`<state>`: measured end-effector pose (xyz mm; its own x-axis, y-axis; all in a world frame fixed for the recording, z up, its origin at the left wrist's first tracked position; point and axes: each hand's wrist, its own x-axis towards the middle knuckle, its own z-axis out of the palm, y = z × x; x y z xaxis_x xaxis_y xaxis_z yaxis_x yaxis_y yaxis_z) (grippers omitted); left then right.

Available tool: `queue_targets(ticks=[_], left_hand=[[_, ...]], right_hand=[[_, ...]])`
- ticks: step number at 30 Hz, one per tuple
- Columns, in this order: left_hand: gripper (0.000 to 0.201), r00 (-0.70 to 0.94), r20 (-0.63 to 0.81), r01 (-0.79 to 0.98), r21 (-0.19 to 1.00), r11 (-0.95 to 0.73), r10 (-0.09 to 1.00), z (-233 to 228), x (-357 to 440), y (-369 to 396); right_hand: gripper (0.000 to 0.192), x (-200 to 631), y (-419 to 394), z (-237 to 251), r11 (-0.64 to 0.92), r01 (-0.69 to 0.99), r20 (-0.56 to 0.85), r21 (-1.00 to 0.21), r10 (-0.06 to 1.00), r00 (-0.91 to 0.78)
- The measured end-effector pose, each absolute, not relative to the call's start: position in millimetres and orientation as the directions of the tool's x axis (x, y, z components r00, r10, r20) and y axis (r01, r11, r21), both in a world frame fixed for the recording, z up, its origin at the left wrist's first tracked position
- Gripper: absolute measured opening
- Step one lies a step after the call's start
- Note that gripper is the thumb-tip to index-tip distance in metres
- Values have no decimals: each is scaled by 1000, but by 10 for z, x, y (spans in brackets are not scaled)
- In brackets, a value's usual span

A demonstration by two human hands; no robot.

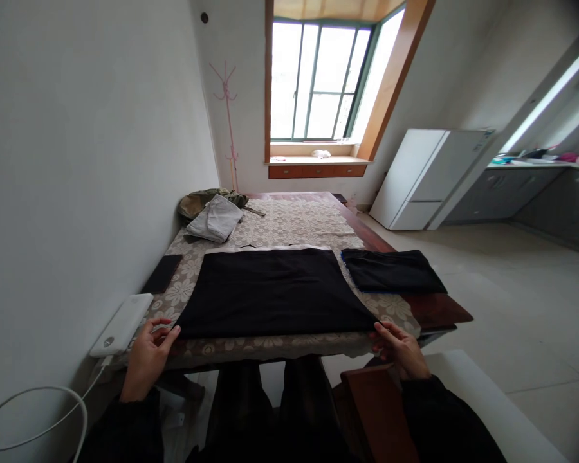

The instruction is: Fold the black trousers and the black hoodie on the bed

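Note:
A black cloth [275, 292] with a pale strip along its far edge is spread on the table in front of me. My left hand [149, 350] pinches its near left corner between thumb and fingers. At the near right corner, my right hand [399, 348] grips the same cloth in a pinch. The near edge runs nearly straight between both hands, by the table's front edge. What garment or piece this black cloth is, I cannot tell. Just right of it lies a folded black cloth [393, 271] with a blue edge.
A patterned tablecloth [309, 218] covers the wooden table. Along the left side are a white power bank [123, 325] with a cable, a dark flat object [163, 273], a folded grey cloth [215, 220] and a bag [195, 202]. A wooden chair [379, 408] stands near my right arm.

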<state>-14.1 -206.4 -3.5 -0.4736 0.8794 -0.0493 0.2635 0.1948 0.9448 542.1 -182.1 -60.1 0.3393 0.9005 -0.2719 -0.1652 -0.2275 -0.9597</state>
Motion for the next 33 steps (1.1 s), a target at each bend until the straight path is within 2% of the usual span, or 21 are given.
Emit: queue_targets(ticks=[9, 17, 26, 33], left_hand=[[52, -566, -33, 252, 944, 211, 824, -54, -24, -2499], [55, -571, -69, 171, 965, 200, 818, -170, 53, -2594], [48, -611, 14, 249, 952, 176, 791, -227, 104, -2589], [56, -559, -40, 137, 981, 140, 828, -319, 140, -2643]], right_hand=[[54, 5578, -2268, -742, -226, -261, -316, -939, 866, 387], [49, 5442, -2322, -834, -241, -208, -305, -948, 874, 379], [47, 5482, -2338, -991, -163, -334, -294, -928, 871, 393], [47, 5475, -2354, -1007, -215, -174, -264, -961, 902, 341]])
